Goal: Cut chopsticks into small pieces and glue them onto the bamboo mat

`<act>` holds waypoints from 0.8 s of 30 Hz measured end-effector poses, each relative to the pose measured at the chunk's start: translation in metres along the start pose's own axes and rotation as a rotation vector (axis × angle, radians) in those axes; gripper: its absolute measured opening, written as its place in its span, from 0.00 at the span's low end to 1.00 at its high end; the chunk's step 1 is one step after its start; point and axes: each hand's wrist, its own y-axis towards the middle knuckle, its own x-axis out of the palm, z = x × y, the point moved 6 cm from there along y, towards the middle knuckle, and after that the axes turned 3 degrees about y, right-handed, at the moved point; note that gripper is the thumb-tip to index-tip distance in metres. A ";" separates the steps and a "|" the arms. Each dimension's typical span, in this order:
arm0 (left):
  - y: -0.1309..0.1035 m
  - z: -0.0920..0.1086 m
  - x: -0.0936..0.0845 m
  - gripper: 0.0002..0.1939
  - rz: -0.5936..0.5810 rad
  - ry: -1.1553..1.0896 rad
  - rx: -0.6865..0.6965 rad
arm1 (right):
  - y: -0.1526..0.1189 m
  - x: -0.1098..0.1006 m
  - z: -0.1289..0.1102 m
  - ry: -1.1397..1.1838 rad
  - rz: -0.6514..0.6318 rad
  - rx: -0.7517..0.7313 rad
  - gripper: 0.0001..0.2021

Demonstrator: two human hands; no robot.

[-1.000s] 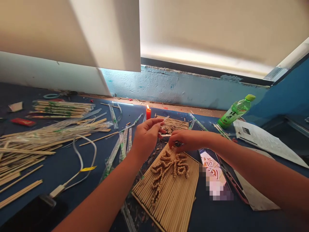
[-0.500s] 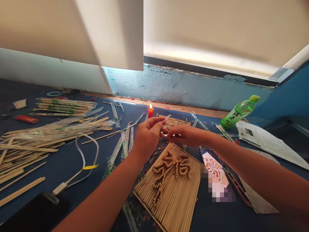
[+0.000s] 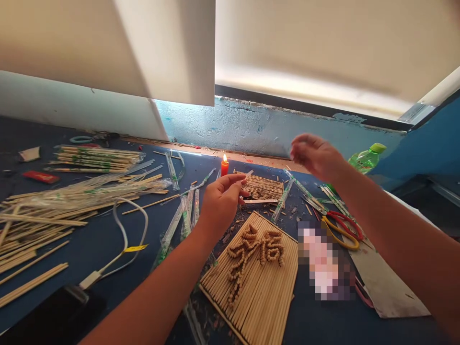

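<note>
My left hand [image 3: 222, 200] is closed on a thin whitish strip [image 3: 249, 174], just right of a lit red candle [image 3: 224, 168]. My right hand [image 3: 314, 154] is raised near the wall, left of the green bottle [image 3: 367, 160]; motion blurs it, and whether its fingers hold anything is unclear. Below my hands lies a panel of wooden sticks [image 3: 268, 292] bearing a raised character made of small round pieces [image 3: 273, 247]. Behind it sits a smaller stick panel [image 3: 264, 186] with dark marks.
Scissors with red and yellow handles [image 3: 339, 232] lie at the right, beside a blurred-out phone [image 3: 321, 268]. Loose chopsticks [image 3: 34, 282], plastic wrappers [image 3: 172, 230], a white cable [image 3: 145, 220] and a black device [image 3: 53, 316] are on the left.
My right hand has moved away from my left, up and to the right, uncovering the small stick panel and the scissors. My left hand has stayed nearly still with the strip.
</note>
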 end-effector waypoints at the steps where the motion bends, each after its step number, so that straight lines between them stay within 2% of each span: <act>1: 0.000 0.000 0.000 0.11 0.000 -0.001 0.000 | -0.009 0.015 0.004 -0.026 -0.122 0.029 0.11; 3: -0.001 0.000 0.001 0.10 -0.003 0.003 0.001 | -0.034 0.055 0.016 -0.188 -0.500 0.096 0.11; 4: -0.001 -0.001 0.001 0.10 -0.005 0.008 0.002 | -0.046 0.070 0.021 -0.235 -0.602 0.115 0.10; 7: -0.002 -0.002 0.002 0.11 -0.016 0.020 0.011 | -0.072 0.103 0.031 -0.351 -0.780 0.166 0.10; 10: -0.002 -0.003 0.003 0.10 -0.023 0.022 0.020 | -0.084 0.118 0.033 -0.416 -0.864 0.211 0.13; 13: -0.002 -0.003 0.003 0.10 -0.023 0.021 0.021 | -0.088 0.122 0.035 -0.452 -0.860 0.248 0.16; 18: -0.002 -0.003 0.003 0.11 -0.027 0.017 0.023 | -0.094 0.120 0.046 -0.462 -0.748 0.334 0.18; 24: -0.003 -0.002 0.003 0.11 -0.034 0.031 0.020 | -0.102 0.117 0.044 -0.423 -0.554 0.314 0.10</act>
